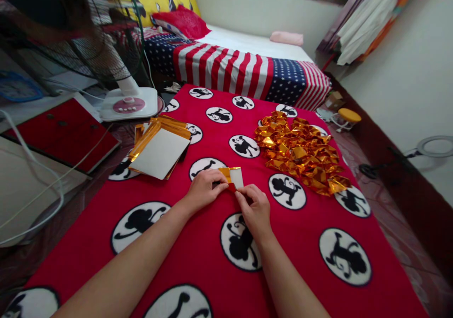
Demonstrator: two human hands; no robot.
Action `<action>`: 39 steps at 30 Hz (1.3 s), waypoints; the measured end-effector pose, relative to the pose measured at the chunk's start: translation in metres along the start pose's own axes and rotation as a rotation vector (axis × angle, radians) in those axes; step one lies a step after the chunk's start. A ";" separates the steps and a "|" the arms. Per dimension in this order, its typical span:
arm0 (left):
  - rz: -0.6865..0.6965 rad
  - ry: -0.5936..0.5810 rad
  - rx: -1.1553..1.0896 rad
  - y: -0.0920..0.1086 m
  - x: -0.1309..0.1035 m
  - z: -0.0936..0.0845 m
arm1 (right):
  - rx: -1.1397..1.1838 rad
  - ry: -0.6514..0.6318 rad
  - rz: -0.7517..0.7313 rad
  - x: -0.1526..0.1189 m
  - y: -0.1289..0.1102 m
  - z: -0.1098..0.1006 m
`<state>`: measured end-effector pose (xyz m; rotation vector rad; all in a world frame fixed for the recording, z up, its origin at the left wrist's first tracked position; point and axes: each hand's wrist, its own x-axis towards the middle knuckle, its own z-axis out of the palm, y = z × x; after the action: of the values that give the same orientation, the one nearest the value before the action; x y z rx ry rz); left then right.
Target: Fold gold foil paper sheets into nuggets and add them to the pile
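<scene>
you are pinching a small gold-and-white sheet [236,176] between both hands, just above or on the surface [191,266], around its middle; whether the sheet is resting on the cloth, you are not being shown. your left hand [206,189] is gripping its left side with thumb and curled fingers, and your right hand [253,207] is nipping its near edge, where a reddish flap [231,187] is showing between your fingertips. you are apparently working on a fold; the next move is probably calling for a steady left hold while the right thumb is pressing the crease flat.

as for edges, the stack of sheets [159,154] is lying right along the left edge, and the view is not telling whether its far side is overhanging. the heap of crumpled gold pieces [300,150] is spreading toward the far right corner, its outer pieces sitting near the right edge. bare cloth is stretching between your right hand and that heap, and more is lying toward the near edge, so your forearms are having room to shift. the fan [129,103] is standing beyond the left edge, past the stack.
</scene>
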<state>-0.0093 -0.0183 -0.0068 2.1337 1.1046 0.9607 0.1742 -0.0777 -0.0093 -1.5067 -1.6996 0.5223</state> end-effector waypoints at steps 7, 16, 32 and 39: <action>-0.006 0.003 0.020 -0.001 -0.001 0.000 | 0.036 -0.002 0.010 -0.001 0.002 0.000; 0.031 -0.036 -0.027 0.003 -0.003 -0.006 | 0.012 0.008 -0.025 -0.002 -0.002 -0.003; 0.041 -0.102 -0.103 -0.001 -0.005 -0.013 | -0.124 -0.064 -0.073 -0.002 -0.004 -0.004; 0.013 -0.107 -0.073 0.003 -0.005 -0.013 | -0.163 -0.085 -0.078 -0.002 -0.008 -0.005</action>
<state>-0.0208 -0.0225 0.0014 2.1099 0.9907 0.8690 0.1733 -0.0827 -0.0012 -1.5429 -1.8983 0.4210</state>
